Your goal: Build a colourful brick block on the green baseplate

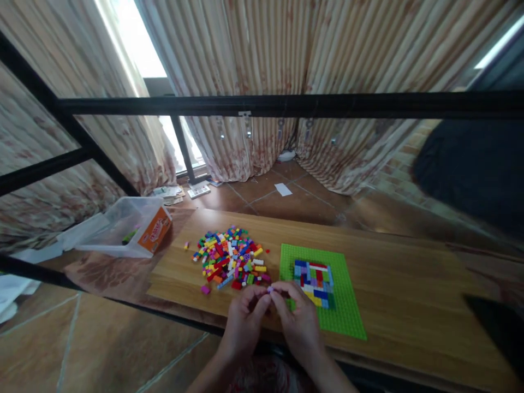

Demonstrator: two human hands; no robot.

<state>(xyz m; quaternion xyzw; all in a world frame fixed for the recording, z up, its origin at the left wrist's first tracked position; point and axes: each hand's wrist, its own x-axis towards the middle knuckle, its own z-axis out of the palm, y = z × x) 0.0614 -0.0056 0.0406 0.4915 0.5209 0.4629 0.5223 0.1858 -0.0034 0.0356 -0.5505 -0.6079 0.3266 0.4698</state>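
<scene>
Between the fingertips of both my hands is a small light purple toy brick (271, 290). My left hand (246, 312) pinches it from the left, and my right hand (298, 312) pinches it from the right. Fingers cover most of the brick. Just beyond my left hand spreads a pile of loose toy bricks (231, 256) in many colours. Beside my right hand lies a green baseplate (347, 305). On it sits a low block of joined bricks (317, 281) in blue, red, white, yellow and purple, its near left corner close to my right fingers.
A wooden board (401, 289) carries the bricks and baseplate. At the left stands a clear plastic bin (123, 248) with an orange label and a few bricks inside. A black metal bar (286, 105) crosses in front of the curtains (254, 54). Papers (283, 189) lie on the tiled floor.
</scene>
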